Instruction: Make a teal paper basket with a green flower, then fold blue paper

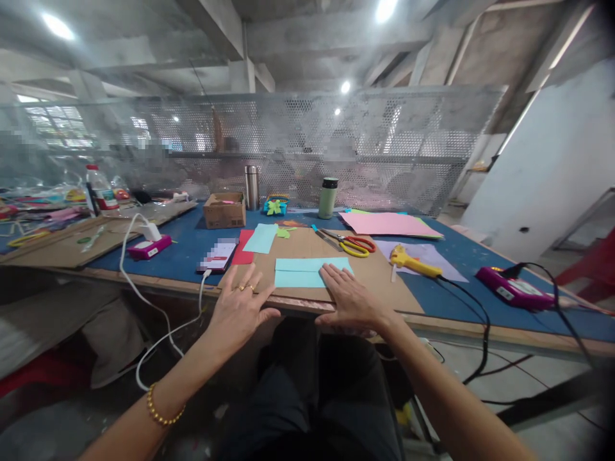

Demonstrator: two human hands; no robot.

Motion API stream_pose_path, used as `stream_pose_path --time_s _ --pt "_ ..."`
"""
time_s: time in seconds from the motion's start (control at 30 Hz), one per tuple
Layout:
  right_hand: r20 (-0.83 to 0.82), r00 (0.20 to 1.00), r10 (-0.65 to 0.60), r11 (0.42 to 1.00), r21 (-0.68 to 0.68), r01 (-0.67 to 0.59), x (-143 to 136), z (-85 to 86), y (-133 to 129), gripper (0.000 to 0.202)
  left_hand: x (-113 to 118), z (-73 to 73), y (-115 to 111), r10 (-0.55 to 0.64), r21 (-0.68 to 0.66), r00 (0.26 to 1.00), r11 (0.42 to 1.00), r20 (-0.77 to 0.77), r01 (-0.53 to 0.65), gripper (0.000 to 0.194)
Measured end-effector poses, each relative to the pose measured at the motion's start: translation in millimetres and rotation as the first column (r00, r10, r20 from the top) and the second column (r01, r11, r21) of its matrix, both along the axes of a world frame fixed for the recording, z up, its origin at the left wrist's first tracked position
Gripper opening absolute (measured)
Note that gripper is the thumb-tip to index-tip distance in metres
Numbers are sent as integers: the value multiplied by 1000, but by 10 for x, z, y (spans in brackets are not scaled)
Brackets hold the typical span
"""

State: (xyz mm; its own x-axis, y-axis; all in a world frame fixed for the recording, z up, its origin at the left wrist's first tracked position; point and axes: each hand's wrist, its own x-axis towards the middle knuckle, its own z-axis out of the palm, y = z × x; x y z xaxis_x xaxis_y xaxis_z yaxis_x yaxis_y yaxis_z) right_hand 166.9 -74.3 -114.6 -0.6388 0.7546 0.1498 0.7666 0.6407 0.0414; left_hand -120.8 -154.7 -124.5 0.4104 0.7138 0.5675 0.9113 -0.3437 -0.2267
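Note:
A light blue sheet of paper (298, 275) with a fold line across it lies flat on a brown cardboard sheet (379, 288) at the table's front edge. My right hand (350, 296) rests on the paper's right end, fingers stretched out. Just left of the paper, my left hand (244, 307) lies on the cardboard with its fingers spread, holding nothing. Beyond it are a red paper piece (243, 248) and a smaller light blue paper piece (260, 238). Yellow-handled scissors (354, 248) and red-handled scissors (361, 243) lie behind the folded paper.
A phone (217, 255) charges at the left, by a purple socket box (150, 247). A yellow glue gun (413, 261) lies right, its cord running past another purple box (514, 288). Behind stand a cardboard box (225, 210), a steel flask (252, 187), a green bottle (328, 198) and pink sheets (391, 224).

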Motion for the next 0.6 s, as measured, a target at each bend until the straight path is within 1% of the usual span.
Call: stream_pose_path --time_s 0.03,0.1,0.2,0.23,0.3,0.33,0.37,0.4,0.47,0.53,0.6 --pt "2 1000 0 1000 3 0 -3 1 -3 122 -2 21 10 -8 1 1000 1000 9 8 48" --pt "0 1000 3 1000 7 -3 3 -11 4 123 46 109 56 -30 5 998 1000 58 30 43" --pt "-17 999 29 999 25 -29 47 -66 44 122 268 310 218 -33 -6 975 999 220 35 36" --pt "-22 999 39 998 40 -39 66 -90 64 121 369 369 301 -32 -35 963 998 269 43 36" --pt "-22 998 51 996 68 -50 102 -139 109 119 574 434 508 -31 -154 946 984 324 85 36" --pt "-16 998 53 996 76 -51 114 -161 132 119 661 433 623 -33 -209 945 972 324 106 36" --pt "-6 999 52 995 80 -51 122 -182 152 119 730 410 738 -20 -229 952 969 305 93 38" --pt "4 999 52 996 78 -53 126 -201 170 120 778 370 845 -8 -238 966 969 258 72 41" --pt "11 998 56 996 73 -57 125 -231 197 123 816 261 1016 -41 -277 987 957 158 84 48" --pt "-5 998 58 997 55 -58 129 -234 212 126 802 158 1113 -70 -351 991 930 112 106 54" --pt "-44 998 40 999 22 -39 154 -178 213 121 778 97 1142 -82 -387 990 914 113 120 57"
